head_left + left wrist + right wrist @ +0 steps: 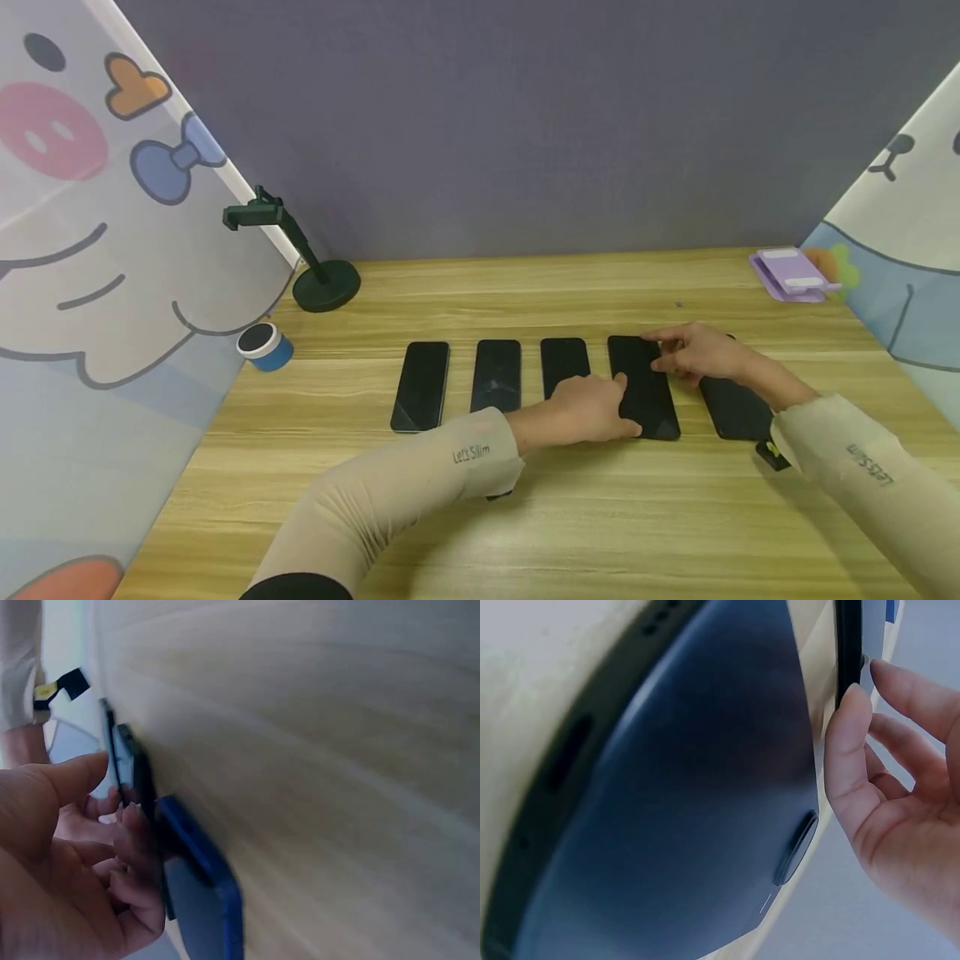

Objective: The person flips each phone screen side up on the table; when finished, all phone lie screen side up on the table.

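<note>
Both hands are at a large black phone (647,392), fourth from the left in a row of dark phones on the table. My left hand (588,408) touches its left side with thumb and forefinger, the wrist angled in from the left. At the upper right corner, my right hand (701,352) has its forefinger along the top edge and its thumb against the right side. A third phone (564,360) is partly covered by the left hand. The rightmost phone (738,410) lies under the right forearm; it fills much of the right wrist view as a dark slab (682,772).
Two more phones, the leftmost phone (422,385) and the second phone (497,373), lie to the left. A dark green stand (326,286) and a blue jar (272,352) with a white lid stand at the left. A purple folding stand (793,273) sits back right.
</note>
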A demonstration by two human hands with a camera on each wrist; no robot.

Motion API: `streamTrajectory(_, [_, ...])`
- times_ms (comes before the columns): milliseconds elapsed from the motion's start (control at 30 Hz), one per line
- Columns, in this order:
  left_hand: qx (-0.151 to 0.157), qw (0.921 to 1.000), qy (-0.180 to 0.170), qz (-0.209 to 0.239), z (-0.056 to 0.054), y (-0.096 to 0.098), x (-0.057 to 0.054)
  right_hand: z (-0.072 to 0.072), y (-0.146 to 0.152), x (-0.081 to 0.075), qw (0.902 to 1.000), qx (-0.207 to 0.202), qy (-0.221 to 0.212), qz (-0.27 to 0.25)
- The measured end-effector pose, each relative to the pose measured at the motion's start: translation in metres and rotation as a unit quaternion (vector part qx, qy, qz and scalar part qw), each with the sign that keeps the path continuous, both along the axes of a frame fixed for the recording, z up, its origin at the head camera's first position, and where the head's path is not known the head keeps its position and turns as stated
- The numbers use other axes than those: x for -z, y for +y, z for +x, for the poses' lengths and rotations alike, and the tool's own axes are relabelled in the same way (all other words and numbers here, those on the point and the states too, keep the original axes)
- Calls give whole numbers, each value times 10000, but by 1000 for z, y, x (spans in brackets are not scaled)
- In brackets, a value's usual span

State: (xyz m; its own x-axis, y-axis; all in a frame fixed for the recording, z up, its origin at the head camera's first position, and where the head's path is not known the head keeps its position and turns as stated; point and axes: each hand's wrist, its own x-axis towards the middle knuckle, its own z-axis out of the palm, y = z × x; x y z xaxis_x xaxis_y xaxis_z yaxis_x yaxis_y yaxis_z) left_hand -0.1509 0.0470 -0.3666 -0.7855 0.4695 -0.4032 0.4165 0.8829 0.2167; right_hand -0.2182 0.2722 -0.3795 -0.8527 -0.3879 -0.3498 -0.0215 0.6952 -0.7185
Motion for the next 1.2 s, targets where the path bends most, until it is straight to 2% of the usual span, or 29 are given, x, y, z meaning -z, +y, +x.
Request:
streamTrajectory(100, [300,9985,321,-320,3,1,5,1,0,0,10000,12,20,-86])
streamTrajectory(233, [596,9950,605,-529,4,3,7,3,0,0,9999,36,78,-71])
streamTrajectory(467, [774,9919,849,-543,5,5,9,3,-3,-3,9996,-72,212,160])
streamTrajectory(633, [815,9909,904,-583,4,7,8,2,-4,-5,9996,-157,117,199])
streamTrajectory(1200, [674,9896,1008,-773,3,10,10,-2,-9,-8,9998,-108,-44,131])
